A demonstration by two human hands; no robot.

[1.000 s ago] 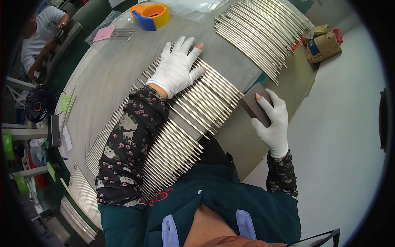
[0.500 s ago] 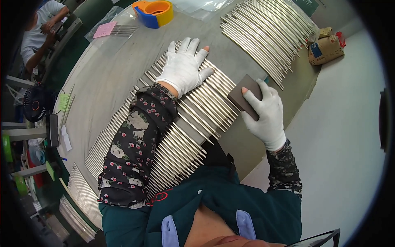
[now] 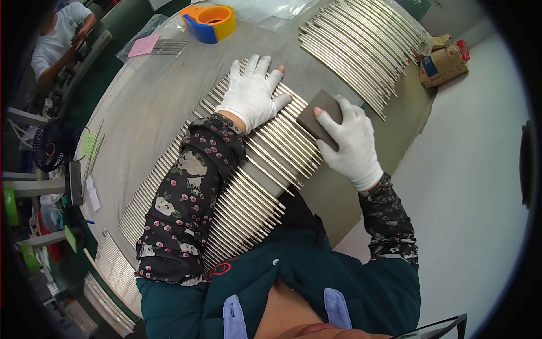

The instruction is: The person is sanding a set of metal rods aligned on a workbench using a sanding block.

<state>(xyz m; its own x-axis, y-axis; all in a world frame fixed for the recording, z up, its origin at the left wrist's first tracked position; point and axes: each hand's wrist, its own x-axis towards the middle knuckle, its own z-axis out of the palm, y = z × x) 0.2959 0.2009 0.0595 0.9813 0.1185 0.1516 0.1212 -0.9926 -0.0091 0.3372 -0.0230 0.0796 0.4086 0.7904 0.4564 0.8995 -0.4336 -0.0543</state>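
1. Counts first: two white-gloved hands, one brown sanding block (image 3: 319, 120), one orange and blue tape dispenser (image 3: 210, 21), one brown paper bag (image 3: 443, 63), one black fan (image 3: 49, 146). The metal rods are way too many to count, but they sit in two main batches: the near row of rods (image 3: 248, 186) under the hands and a far batch of rods (image 3: 361, 48) at the top of the grey table (image 3: 147, 107). A few smaller stacks of rods (image 3: 110, 282) sit at the lower left edge.
2. Containers: a clear plastic bag (image 3: 149, 45) at the top left has some thin rods in it and a pink note on it. Can't tell what's in the paper bag.
3. Grip: the left hand (image 3: 251, 93) lies flat with fingers spread, palm pressing down on the near row, holding nothing. The right hand (image 3: 350, 144) is closed around the sanding block, which rests against the right end of that same row.
4. Another person (image 3: 59, 39) is working at the far top left.
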